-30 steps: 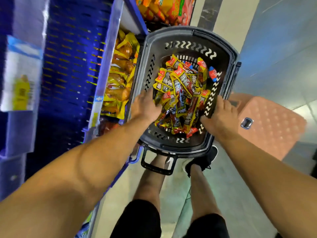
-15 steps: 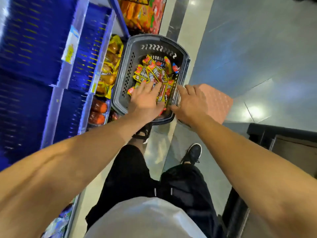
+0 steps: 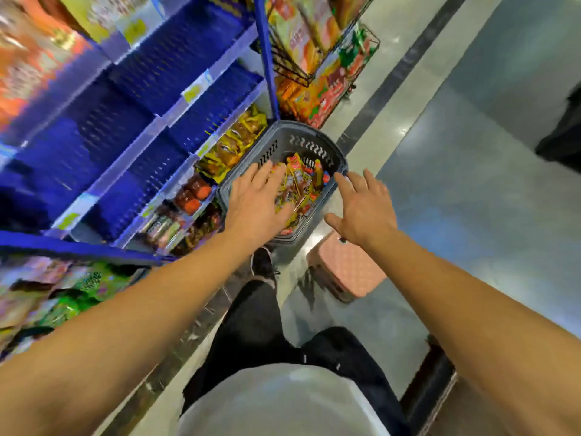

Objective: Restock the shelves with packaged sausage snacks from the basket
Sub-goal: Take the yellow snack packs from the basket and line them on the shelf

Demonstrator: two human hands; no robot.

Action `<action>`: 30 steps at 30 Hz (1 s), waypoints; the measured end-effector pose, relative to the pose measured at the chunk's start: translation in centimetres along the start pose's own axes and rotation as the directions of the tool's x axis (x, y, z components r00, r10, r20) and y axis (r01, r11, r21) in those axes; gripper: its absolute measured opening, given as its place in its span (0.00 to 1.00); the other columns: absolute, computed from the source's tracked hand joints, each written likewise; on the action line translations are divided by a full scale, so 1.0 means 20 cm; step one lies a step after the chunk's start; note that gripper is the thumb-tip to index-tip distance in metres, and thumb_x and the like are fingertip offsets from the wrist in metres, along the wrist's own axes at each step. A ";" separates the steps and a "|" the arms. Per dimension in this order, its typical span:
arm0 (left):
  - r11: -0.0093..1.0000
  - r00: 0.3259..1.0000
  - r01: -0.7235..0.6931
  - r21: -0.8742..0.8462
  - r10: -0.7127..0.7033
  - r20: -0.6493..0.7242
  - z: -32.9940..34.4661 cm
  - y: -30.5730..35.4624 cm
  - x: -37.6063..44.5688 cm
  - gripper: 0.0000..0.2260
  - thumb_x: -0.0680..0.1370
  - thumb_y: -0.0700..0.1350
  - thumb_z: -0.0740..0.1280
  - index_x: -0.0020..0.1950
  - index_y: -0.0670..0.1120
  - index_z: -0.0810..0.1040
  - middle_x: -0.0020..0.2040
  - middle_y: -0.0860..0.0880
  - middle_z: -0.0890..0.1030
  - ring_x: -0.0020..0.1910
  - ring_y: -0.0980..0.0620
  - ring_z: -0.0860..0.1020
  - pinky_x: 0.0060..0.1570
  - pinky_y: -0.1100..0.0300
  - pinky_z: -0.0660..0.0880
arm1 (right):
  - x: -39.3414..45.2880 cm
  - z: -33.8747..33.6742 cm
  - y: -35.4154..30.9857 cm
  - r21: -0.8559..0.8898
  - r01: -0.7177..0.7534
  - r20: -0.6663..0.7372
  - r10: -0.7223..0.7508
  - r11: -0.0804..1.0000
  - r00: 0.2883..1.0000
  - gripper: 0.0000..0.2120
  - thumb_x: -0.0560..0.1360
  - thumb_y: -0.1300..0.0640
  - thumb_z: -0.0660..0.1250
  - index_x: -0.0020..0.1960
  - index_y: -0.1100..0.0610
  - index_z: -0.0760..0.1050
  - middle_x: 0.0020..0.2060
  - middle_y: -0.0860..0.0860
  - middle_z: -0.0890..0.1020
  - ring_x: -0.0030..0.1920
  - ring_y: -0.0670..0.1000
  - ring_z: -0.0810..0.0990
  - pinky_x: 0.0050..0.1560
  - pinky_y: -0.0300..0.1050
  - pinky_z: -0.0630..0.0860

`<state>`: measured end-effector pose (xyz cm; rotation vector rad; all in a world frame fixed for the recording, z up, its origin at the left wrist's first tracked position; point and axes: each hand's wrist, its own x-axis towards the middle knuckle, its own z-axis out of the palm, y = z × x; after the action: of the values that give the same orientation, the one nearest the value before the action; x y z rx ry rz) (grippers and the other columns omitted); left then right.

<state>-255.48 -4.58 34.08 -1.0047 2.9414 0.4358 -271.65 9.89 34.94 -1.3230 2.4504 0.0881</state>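
pink plastic stool [image 3: 345, 269] on floor, centre frame | wire rack of orange snack packs [image 3: 317, 67] at top | grey tiled floor [image 3: 471, 190] at right

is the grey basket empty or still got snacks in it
Not empty. The grey basket holds a pile of yellow and red sausage snack packets between the left hand and right hand.

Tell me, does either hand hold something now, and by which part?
Nothing is held: left hand spread over the yellow-red snack packets, right hand open.
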 end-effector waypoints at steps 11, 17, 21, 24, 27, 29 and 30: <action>0.942 0.948 0.316 -0.118 -0.317 0.008 0.04 -0.08 0.09 0.31 0.79 0.61 0.58 0.79 0.54 0.52 0.80 0.49 0.55 0.78 0.46 0.49 0.76 0.45 0.47 | 0.51 -0.17 -0.14 -0.149 0.308 0.047 -0.305 0.940 0.951 0.40 0.77 0.34 0.58 0.81 0.50 0.47 0.80 0.52 0.56 0.80 0.59 0.49 0.78 0.58 0.50; 0.910 0.919 0.388 -0.150 -0.394 -0.013 0.10 -0.17 0.18 0.30 0.79 0.60 0.58 0.79 0.53 0.53 0.78 0.49 0.60 0.77 0.46 0.54 0.74 0.46 0.52 | 0.77 -0.14 -0.17 -0.208 0.389 0.150 -0.364 0.897 0.919 0.40 0.78 0.33 0.57 0.81 0.50 0.47 0.80 0.52 0.54 0.80 0.59 0.48 0.78 0.57 0.50; 0.847 0.875 0.481 -0.227 -0.478 0.074 0.18 -0.23 0.26 0.30 0.80 0.61 0.55 0.79 0.56 0.49 0.80 0.51 0.54 0.78 0.47 0.50 0.75 0.45 0.47 | 0.93 -0.10 -0.15 -0.187 0.429 0.171 -0.401 0.884 0.900 0.39 0.78 0.34 0.57 0.81 0.50 0.49 0.80 0.53 0.54 0.80 0.58 0.48 0.78 0.56 0.50; 0.798 0.836 0.548 -0.252 -0.536 0.121 0.31 -0.25 0.32 0.31 0.80 0.60 0.57 0.79 0.53 0.50 0.80 0.50 0.53 0.78 0.46 0.50 0.76 0.45 0.48 | 1.06 0.00 -0.09 -0.176 0.456 0.188 -0.425 0.872 0.885 0.39 0.77 0.32 0.54 0.81 0.52 0.51 0.79 0.54 0.57 0.79 0.59 0.51 0.78 0.56 0.52; 0.783 0.815 0.563 -0.264 -0.579 0.022 0.52 -0.24 0.41 0.31 0.77 0.58 0.62 0.77 0.49 0.60 0.76 0.46 0.65 0.75 0.42 0.62 0.73 0.45 0.59 | 1.21 0.16 0.02 -0.166 0.485 0.248 -0.439 0.859 0.863 0.41 0.75 0.32 0.52 0.81 0.53 0.52 0.79 0.56 0.59 0.79 0.60 0.54 0.77 0.57 0.53; 0.773 0.795 0.597 -0.215 -0.606 0.030 0.71 -0.25 0.49 0.31 0.76 0.58 0.65 0.75 0.46 0.65 0.71 0.44 0.71 0.70 0.41 0.68 0.66 0.45 0.68 | 1.34 0.31 0.11 -0.164 0.511 0.304 -0.450 0.843 0.840 0.40 0.77 0.35 0.58 0.81 0.53 0.50 0.79 0.56 0.57 0.79 0.60 0.53 0.78 0.56 0.52; 0.762 0.781 0.621 -0.185 -0.620 0.068 0.80 -0.26 0.54 0.31 0.76 0.58 0.65 0.75 0.46 0.65 0.71 0.44 0.72 0.69 0.41 0.69 0.66 0.46 0.69 | 1.42 0.39 0.16 -0.154 0.526 0.319 -0.462 0.836 0.827 0.40 0.77 0.36 0.60 0.81 0.53 0.50 0.79 0.56 0.57 0.79 0.60 0.53 0.78 0.56 0.52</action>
<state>-262.39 -10.80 16.31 -1.8971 2.3625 0.6936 -286.24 -9.23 17.81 -1.8783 1.8402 0.4089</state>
